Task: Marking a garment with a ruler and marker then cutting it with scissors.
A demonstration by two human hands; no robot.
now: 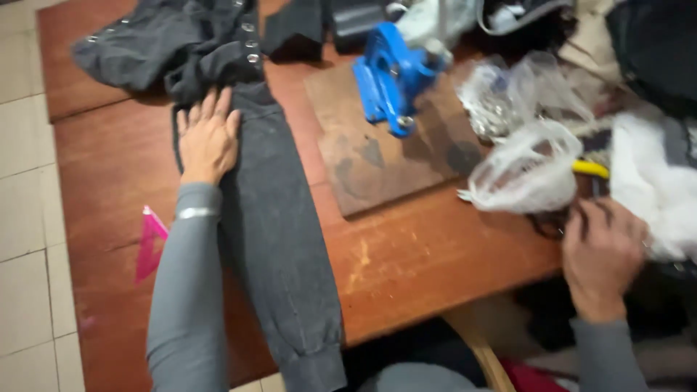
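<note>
Our red-brown wooden worktop stands over pale floor tiles. Left hand, released, flat on the dark garment near the left edge; right hand, blurred, perhaps clenched beside white plastic bags at the right edge.

Clear crinkled plastic bag, whitish, bunched, lying on table just above right hand, close to its fingertips. Second clear plastic bag farther up beyond first, holding small pale items. No labels, signs or screens visible.
</note>
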